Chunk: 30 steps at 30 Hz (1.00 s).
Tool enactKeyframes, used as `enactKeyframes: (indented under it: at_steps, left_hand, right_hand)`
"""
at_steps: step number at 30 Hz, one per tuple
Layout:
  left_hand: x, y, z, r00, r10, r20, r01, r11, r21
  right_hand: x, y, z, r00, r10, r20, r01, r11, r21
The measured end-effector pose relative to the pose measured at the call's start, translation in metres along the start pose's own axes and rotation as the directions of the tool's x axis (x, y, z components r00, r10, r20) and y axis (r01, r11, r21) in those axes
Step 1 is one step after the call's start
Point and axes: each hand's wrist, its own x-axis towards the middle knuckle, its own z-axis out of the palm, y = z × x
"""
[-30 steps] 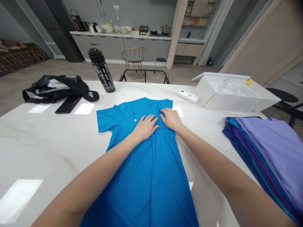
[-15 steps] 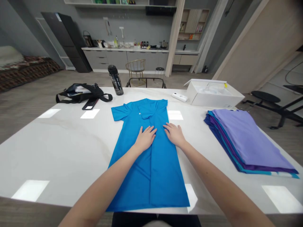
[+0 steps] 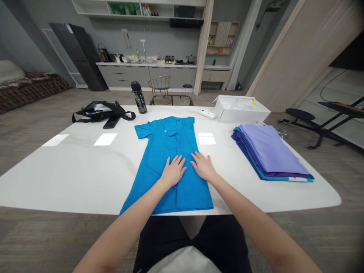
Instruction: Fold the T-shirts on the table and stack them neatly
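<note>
A blue short-sleeved shirt (image 3: pixel 162 151) lies on the white table (image 3: pixel 76 174), its collar end away from me and its hem by the near edge. The left sleeve points out; the right side looks folded inward, with a sleeve lying over the chest. My left hand (image 3: pixel 174 171) rests flat on the middle of the shirt, fingers spread. My right hand (image 3: pixel 203 166) lies flat on the shirt's right edge, fingers apart. Neither hand grips anything.
Folded clothes, lavender on top (image 3: pixel 273 148), are stacked at the right. Behind them stand a white box (image 3: pixel 240 113) and a small white device (image 3: pixel 207 114). A black bag (image 3: pixel 102 110), a phone (image 3: pixel 111 122) and a dark bottle (image 3: pixel 139 99) are at the back left.
The camera view has tilted and shifted, showing more of the near table edge and my legs. Both hands are slightly nearer the hem, still flat on the shirt.
</note>
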Motion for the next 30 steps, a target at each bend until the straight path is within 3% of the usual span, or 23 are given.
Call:
enactKeyframes:
  at_steps: [5,8,11,19,26,30]
  left_hand:
    - [-0.028,0.014,-0.009,0.999,-0.042,-0.019,0.043,0.999,0.015]
    - [-0.051,0.027,-0.015,0.999,0.041,-0.022,-0.041,0.999,0.007]
    - [-0.076,0.039,-0.015,0.999,0.045,0.010,-0.045,0.999,-0.007]
    - [-0.129,0.056,-0.018,1.000,-0.002,-0.006,0.002,0.999,-0.037]
    - [-0.149,0.069,-0.017,0.998,-0.040,-0.055,0.037,0.998,-0.053]
    - [-0.146,0.069,-0.023,0.997,-0.055,-0.061,0.049,0.994,-0.100]
  right_hand:
    - [-0.038,-0.006,-0.001,0.997,0.077,-0.017,-0.078,0.996,-0.047]
    - [-0.064,-0.014,-0.002,0.998,-0.005,-0.056,0.001,0.998,-0.066]
    - [-0.094,-0.022,0.000,0.997,-0.077,-0.027,0.076,0.996,-0.044]
    - [-0.158,-0.026,0.002,0.997,-0.067,-0.044,0.068,0.998,0.008]
    - [-0.181,-0.031,-0.005,0.983,-0.057,-0.174,0.071,0.995,0.073]
    - [-0.175,-0.034,-0.016,0.990,-0.083,-0.118,0.094,0.991,0.094]
